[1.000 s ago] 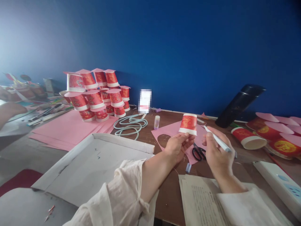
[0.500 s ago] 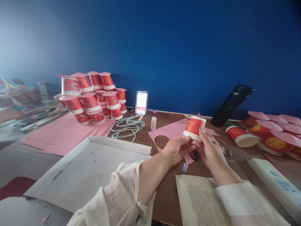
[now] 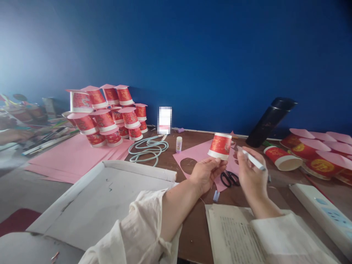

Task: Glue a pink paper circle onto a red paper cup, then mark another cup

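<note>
My left hand (image 3: 207, 174) pinches the lower rim of a red paper cup (image 3: 220, 145) with white bands and a gold pattern. The cup is upside down, its narrower end up. To its right, apart from it, my right hand (image 3: 251, 176) is closed around a white marker (image 3: 255, 160) with a greyish end. The marker's tip points toward the cup, too blurred to make out. Under both hands lie black-handled scissors (image 3: 230, 179) and a pink paper sheet (image 3: 195, 152) with a round hole cut in it.
Stacked red cups (image 3: 103, 119) topped with pink paper stand on the left, more cups (image 3: 320, 163) on the right. Around me are a glue stick (image 3: 179, 145), a coiled cable (image 3: 148, 148), a lying cup (image 3: 280, 158), a black bottle (image 3: 271, 123) and a power strip (image 3: 320, 209).
My right hand has let go of the cup and moved right, and the marker in it now shows fully. My left hand has shifted the cup slightly left. More of the scissors shows.
</note>
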A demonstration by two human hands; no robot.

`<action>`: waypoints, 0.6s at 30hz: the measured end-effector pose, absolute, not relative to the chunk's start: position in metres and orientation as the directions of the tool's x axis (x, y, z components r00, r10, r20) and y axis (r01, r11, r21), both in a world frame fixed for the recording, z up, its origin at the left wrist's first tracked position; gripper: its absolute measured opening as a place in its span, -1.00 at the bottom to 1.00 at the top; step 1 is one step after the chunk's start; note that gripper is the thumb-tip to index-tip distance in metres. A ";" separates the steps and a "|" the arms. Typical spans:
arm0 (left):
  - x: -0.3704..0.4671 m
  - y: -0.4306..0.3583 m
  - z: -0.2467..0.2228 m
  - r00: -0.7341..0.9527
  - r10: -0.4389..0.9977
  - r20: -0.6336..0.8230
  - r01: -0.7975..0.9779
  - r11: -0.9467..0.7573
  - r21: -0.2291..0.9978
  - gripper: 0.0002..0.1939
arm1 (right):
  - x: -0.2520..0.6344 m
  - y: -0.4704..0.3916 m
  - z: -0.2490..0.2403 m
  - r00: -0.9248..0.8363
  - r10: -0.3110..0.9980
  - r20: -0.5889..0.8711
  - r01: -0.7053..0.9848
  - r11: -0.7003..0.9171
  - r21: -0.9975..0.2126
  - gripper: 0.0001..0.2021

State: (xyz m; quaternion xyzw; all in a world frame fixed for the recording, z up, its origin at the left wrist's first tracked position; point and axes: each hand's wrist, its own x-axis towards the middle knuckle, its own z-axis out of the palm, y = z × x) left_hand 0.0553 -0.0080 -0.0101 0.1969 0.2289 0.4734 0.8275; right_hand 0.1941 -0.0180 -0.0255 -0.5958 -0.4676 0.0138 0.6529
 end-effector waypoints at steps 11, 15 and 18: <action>0.058 -0.005 -0.016 0.350 0.917 -0.190 -0.755 0.397 0.523 -0.93 | 0.165 -0.047 -0.010 0.297 0.592 0.749 0.783 0.298 -0.546 -0.77; 0.057 -0.007 -0.010 0.344 0.915 -0.209 -0.754 0.402 0.519 -0.98 | 0.167 -0.045 -0.013 0.272 0.606 0.748 0.803 0.286 -0.523 -0.79; 0.056 -0.008 -0.007 0.341 0.914 -0.219 -0.748 0.405 0.526 -0.97 | 0.166 -0.044 -0.012 0.232 0.594 0.770 0.826 0.298 -0.479 -0.79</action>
